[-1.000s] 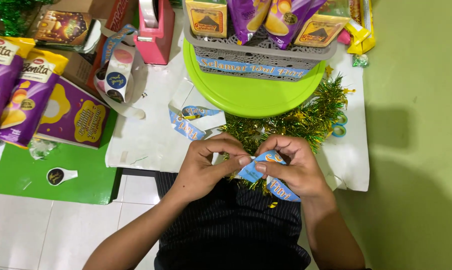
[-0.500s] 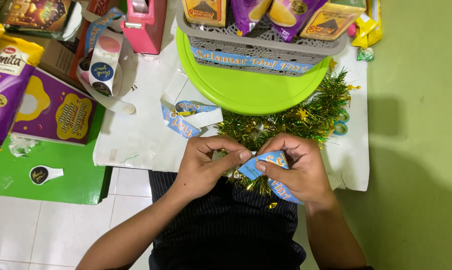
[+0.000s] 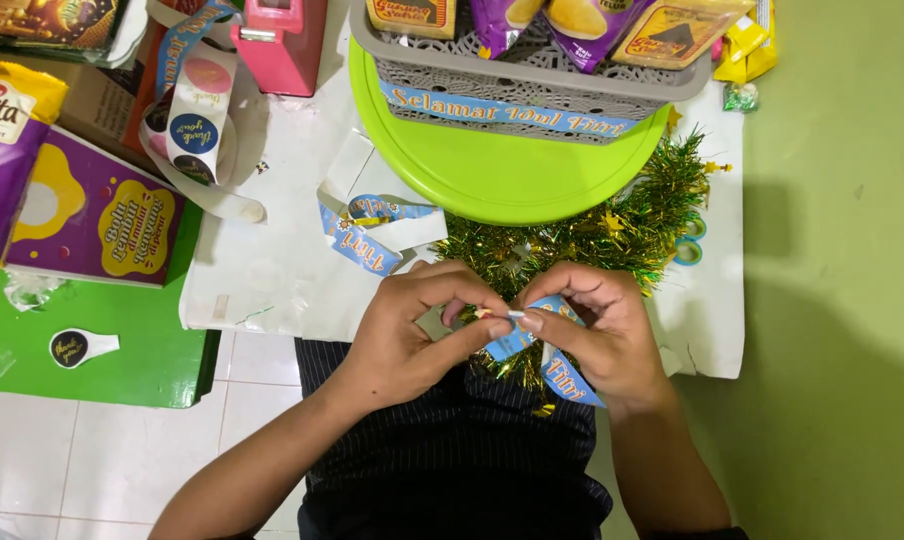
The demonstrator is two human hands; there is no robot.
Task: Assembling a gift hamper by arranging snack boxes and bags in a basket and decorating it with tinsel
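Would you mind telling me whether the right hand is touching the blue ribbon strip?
Touching. The head view shows the right hand pinching the blue ribbon strip between thumb and forefinger, with the strip's end trailing below the palm; the left hand meets it at the same spot.

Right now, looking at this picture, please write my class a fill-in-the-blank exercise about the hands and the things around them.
1. Both hands, left hand and right hand, pinch a ____ ribbon.
2. The grey basket stands on a round ____ tray.
3. The tinsel beside the tray is green and ____.
4. The tape dispenser is ____.

Missing words: blue; green; gold; pink
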